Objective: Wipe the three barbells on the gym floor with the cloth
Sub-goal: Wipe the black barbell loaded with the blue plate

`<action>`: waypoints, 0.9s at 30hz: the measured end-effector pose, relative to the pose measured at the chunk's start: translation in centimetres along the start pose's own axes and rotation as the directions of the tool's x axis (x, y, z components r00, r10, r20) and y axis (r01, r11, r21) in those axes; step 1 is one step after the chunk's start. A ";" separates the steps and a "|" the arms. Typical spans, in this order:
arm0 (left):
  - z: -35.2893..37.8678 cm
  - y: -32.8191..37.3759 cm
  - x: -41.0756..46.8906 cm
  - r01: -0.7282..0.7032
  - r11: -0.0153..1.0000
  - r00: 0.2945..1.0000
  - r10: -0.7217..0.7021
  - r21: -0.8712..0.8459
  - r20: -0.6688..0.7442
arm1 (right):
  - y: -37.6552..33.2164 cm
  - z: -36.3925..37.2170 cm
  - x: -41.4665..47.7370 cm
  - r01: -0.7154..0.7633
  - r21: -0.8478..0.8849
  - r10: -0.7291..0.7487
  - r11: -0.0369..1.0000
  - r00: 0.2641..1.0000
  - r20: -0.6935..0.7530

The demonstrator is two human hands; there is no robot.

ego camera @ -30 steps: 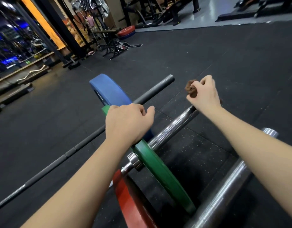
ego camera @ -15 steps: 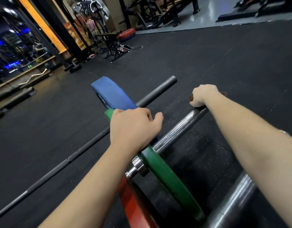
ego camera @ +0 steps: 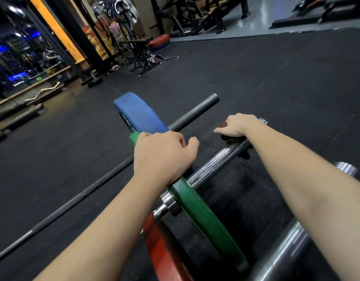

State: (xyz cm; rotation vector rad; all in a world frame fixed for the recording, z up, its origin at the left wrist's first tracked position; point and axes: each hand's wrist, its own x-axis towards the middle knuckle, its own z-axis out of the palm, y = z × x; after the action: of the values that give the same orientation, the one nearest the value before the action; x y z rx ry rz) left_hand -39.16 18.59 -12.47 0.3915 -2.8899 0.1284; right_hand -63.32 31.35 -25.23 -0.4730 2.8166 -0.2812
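Observation:
Three barbells lie side by side on the black gym floor. The far one is a dark bar (ego camera: 88,190) with a blue plate (ego camera: 138,113). The middle one has a chrome sleeve (ego camera: 211,166) and a green plate (ego camera: 205,218). My left hand (ego camera: 165,157) grips the top rim of the green plate. My right hand (ego camera: 237,124) holds a brown cloth (ego camera: 233,139) wrapped on the far end of the chrome sleeve; most of the cloth is hidden under the hand. The near barbell shows a thick chrome sleeve (ego camera: 284,252) and a red plate (ego camera: 163,252).
Black rubber matting (ego camera: 276,78) stretches ahead and to the right. A rack with red and blue plates (ego camera: 159,43) stands at the back. Benches and machines line the far wall, and curl bars (ego camera: 43,92) lie at the left by the mirror.
My right hand, which held the cloth bunched in the air, came down onto the end of the middle barbell's sleeve and now covers it with the cloth. My left hand stayed on the green plate.

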 end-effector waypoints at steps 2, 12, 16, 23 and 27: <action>0.1 0.0 0.0 -0.005 1.000 1.000 0.005 -0.009 -0.006 | 1.7 -0.4 0.0 -0.020 0.026 0.021 0.999 0.998 -0.055; -0.1 0.4 0.2 0.026 0.999 1.000 -0.026 -0.019 0.003 | -1.8 1.2 -2.3 0.174 -0.110 -0.175 0.979 0.985 0.004; -0.4 0.5 -0.1 0.034 0.999 0.999 -0.034 0.023 0.012 | -5.0 2.4 -2.8 0.211 -0.067 -0.201 0.975 0.971 0.130; -0.1 0.3 0.1 0.054 0.998 0.998 -0.054 0.010 0.017 | -3.5 0.7 -1.9 0.031 0.130 -0.063 0.991 0.967 0.246; -0.1 0.3 0.1 0.053 0.999 0.998 -0.053 -0.003 0.019 | -4.7 1.4 -1.1 0.073 -0.029 -0.065 0.997 0.973 0.223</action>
State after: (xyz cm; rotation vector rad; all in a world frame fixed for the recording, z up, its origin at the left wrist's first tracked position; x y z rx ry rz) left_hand -39.33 18.81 -12.37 0.4701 -2.8945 0.1114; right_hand -60.50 27.16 -25.24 -0.5735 2.5954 -0.1778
